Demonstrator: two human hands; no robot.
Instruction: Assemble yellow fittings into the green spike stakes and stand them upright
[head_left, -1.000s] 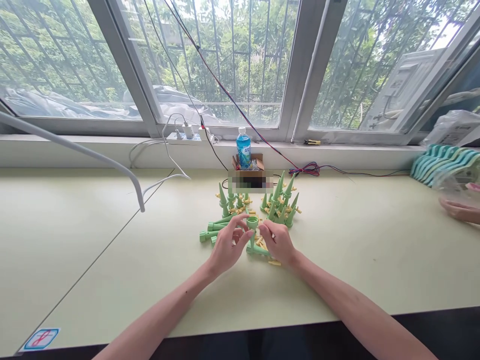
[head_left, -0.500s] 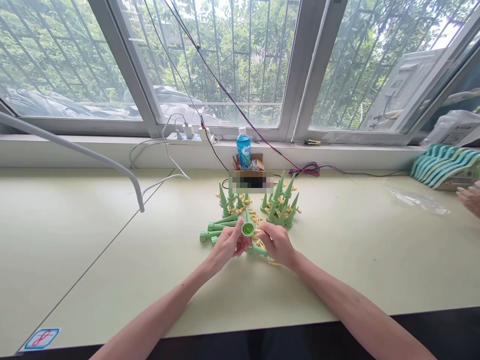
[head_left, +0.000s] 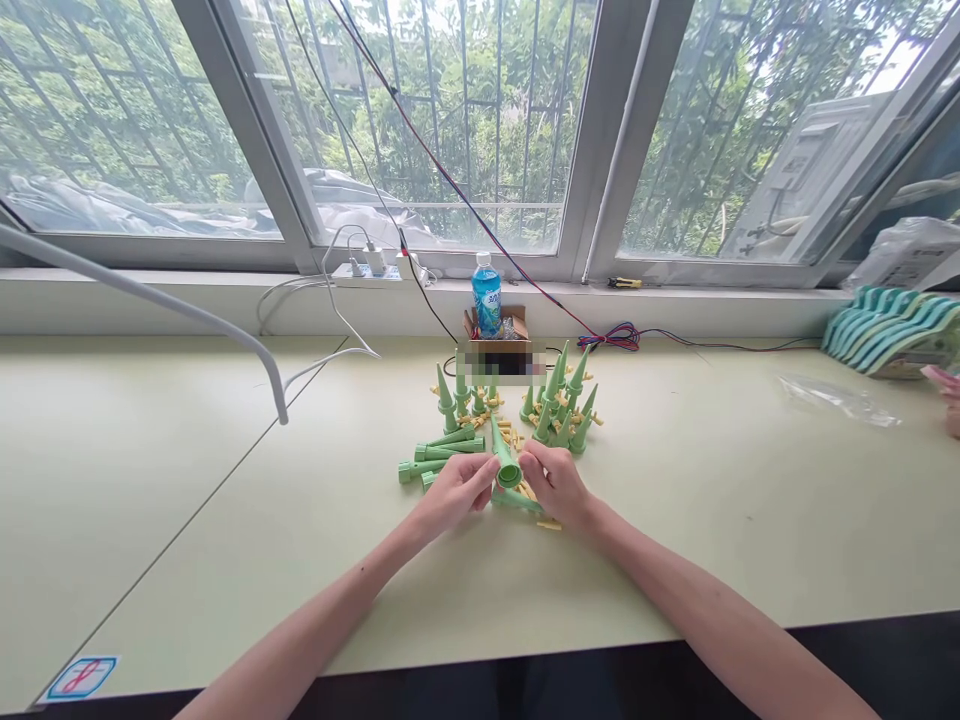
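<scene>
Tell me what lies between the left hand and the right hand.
Head view: a tapered green plastic cone, held by the left hand; lying below it, another green cone and small yellow plastic pieces, left of the right hand.

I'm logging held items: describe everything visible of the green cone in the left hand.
The green cone looks like plastic: a slim tapering body ending in a wider, round, open mouth. It is held tilted, mouth facing the viewer, tip pointing away. The left hand grips its side; whether the right hand, close beside it, touches it is unclear.
</scene>
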